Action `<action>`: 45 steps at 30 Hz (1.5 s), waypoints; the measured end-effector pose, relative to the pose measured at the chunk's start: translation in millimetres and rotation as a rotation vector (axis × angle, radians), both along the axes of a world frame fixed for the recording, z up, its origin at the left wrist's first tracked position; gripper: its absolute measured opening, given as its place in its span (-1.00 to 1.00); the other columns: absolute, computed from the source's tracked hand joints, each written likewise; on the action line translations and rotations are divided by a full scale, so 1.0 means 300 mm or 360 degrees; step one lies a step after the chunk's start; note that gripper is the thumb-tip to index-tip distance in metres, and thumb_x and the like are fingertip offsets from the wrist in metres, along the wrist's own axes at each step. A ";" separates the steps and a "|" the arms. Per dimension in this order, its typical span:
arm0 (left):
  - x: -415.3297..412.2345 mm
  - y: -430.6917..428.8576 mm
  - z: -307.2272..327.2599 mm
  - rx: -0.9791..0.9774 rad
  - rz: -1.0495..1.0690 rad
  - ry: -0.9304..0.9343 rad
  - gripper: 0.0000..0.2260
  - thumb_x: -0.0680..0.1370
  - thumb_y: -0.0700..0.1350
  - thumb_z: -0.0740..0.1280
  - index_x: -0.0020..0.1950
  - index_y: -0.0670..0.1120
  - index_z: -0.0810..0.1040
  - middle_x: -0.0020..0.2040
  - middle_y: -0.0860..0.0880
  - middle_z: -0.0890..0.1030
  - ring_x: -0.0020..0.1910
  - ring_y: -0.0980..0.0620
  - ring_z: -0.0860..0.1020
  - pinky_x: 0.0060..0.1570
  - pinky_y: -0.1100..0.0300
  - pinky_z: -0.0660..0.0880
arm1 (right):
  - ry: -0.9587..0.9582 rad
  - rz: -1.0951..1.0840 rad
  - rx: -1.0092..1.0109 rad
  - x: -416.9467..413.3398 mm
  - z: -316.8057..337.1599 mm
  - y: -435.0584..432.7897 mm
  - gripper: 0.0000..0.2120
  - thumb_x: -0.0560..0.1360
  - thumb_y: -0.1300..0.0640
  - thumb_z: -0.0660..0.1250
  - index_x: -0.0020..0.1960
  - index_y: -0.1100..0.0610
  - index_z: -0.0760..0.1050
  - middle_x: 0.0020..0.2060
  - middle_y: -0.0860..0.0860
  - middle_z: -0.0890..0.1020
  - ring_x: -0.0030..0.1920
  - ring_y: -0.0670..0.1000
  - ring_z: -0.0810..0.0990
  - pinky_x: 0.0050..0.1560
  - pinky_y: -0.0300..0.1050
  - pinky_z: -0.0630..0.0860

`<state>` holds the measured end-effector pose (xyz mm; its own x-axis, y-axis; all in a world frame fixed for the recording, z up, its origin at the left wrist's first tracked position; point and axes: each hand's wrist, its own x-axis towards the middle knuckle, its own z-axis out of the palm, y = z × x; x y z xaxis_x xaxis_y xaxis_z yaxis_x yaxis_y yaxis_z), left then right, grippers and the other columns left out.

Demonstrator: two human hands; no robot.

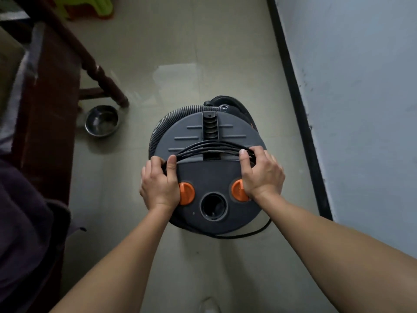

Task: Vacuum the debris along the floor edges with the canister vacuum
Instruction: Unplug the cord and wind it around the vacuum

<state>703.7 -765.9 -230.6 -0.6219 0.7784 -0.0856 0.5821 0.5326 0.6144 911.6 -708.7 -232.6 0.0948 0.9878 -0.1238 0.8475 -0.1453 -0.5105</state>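
Atop the round grey plastic canister vacuum (194, 136), our left hand (160, 185) and right hand (260, 175), set apart, each clamp one end of the looped black power cord (209, 148).

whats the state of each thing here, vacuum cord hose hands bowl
vacuum, upright on the floor
cord, bundled in loops across the top
hose, wrapped round the body
port, open, nothing plugged in
left hand, grips the cord bundle
right hand, grips the cord bundle
bowl, upright on the floor
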 end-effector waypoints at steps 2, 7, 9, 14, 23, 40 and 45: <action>-0.024 0.138 0.004 -0.0011 0.0006 0.0007 -0.64 0.61 0.15 0.14 -0.11 -0.14 0.40 -0.07 -0.14 0.50 0.04 -0.17 0.42 -0.09 0.01 0.27 | -0.0002 0.0000 0.0003 -0.030 0.002 0.139 -0.48 0.53 -0.25 0.00 0.17 0.03 0.54 0.02 0.04 0.63 0.07 0.13 0.53 0.07 0.03 0.40; -0.099 0.464 -0.002 -0.0026 0.0072 0.0044 -0.64 0.63 0.14 0.11 -0.10 -0.14 0.44 -0.09 -0.09 0.46 0.06 -0.14 0.40 -0.11 0.11 0.20 | 0.0033 0.0065 0.0052 -0.113 -0.007 0.507 -0.53 0.54 -0.24 0.03 0.12 0.03 0.55 -0.04 0.02 0.65 0.01 0.11 0.55 0.03 0.00 0.40; -0.140 0.591 -0.002 -0.0050 0.0110 0.0056 -0.63 0.63 0.13 0.11 -0.10 -0.14 0.47 -0.12 -0.04 0.41 0.06 -0.14 0.40 -0.11 0.11 0.20 | 0.0029 0.0103 0.0047 -0.160 -0.012 0.659 -0.53 0.54 -0.24 0.03 0.12 0.03 0.55 -0.04 0.01 0.65 0.01 0.10 0.55 0.03 -0.01 0.38; -0.258 0.935 0.001 -0.0066 0.0203 0.0062 -0.62 0.63 0.11 0.12 -0.12 -0.17 0.49 -0.13 -0.08 0.43 0.04 -0.17 0.42 -0.11 0.07 0.26 | 0.0007 0.0196 0.0006 -0.292 -0.009 1.026 -0.50 0.54 -0.23 0.01 0.13 0.06 0.55 -0.03 0.03 0.64 0.02 0.11 0.54 0.07 0.00 0.37; -0.427 1.484 -0.002 -0.0089 0.0394 0.0069 -0.62 0.62 0.12 0.16 -0.15 -0.18 0.49 -0.10 -0.14 0.48 0.04 -0.17 0.43 -0.14 0.03 0.29 | -0.0016 0.0386 -0.0015 -0.496 -0.003 1.655 -0.50 0.51 -0.23 0.02 0.13 0.06 0.55 0.00 0.06 0.64 0.07 0.15 0.53 0.06 0.03 0.39; -0.896 2.254 0.016 -0.0019 0.0932 -0.0005 -0.43 0.54 0.23 -0.01 -0.18 -0.25 0.47 -0.10 -0.26 0.50 0.00 -0.25 0.44 -0.03 -0.06 0.33 | -0.0049 0.0942 0.0024 -1.155 0.008 2.632 -0.45 0.49 -0.27 0.00 0.06 0.06 0.59 -0.08 0.06 0.65 0.00 0.17 0.56 0.03 0.02 0.40; -1.084 2.400 0.010 0.0007 0.1288 0.0010 -0.42 0.54 0.23 -0.02 -0.17 -0.27 0.45 -0.09 -0.26 0.49 0.02 -0.26 0.46 -0.07 -0.04 0.31 | -0.0078 0.1294 -0.0003 -1.469 -0.007 2.853 -0.58 0.56 -0.20 0.09 0.08 0.05 0.57 -0.06 0.04 0.63 0.03 0.14 0.54 0.07 0.02 0.37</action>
